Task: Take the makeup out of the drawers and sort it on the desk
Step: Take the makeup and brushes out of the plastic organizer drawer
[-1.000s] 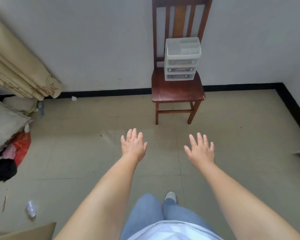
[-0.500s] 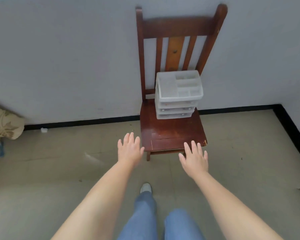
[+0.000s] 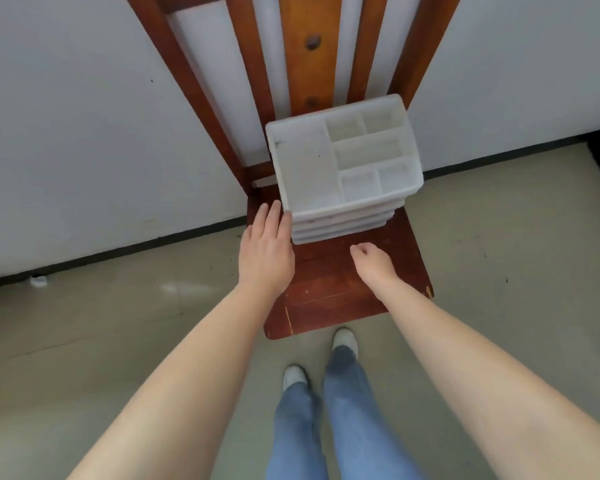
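A white plastic drawer organizer (image 3: 305, 168) stands at the back of a brown wooden chair seat (image 3: 329, 292). Its top tray has several empty compartments, and the stacked drawer fronts (image 3: 343, 226) face me. No makeup shows. My left hand (image 3: 265, 251) lies flat with fingers extended, its fingertips at the organizer's left front corner. My right hand (image 3: 373, 265) hovers over the seat just in front of the drawers, fingers curled inward and holding nothing.
The chair's slatted back (image 3: 309, 53) stands against a white wall (image 3: 84, 133) with a black baseboard. Beige tiled floor (image 3: 101, 341) surrounds the chair. My legs in blue jeans and white shoes (image 3: 343, 341) stand right at the seat's front edge.
I have stepped up close to the chair. Both hands moved forward over the seat; the left reached the organizer's corner and the right hand's fingers curled in.
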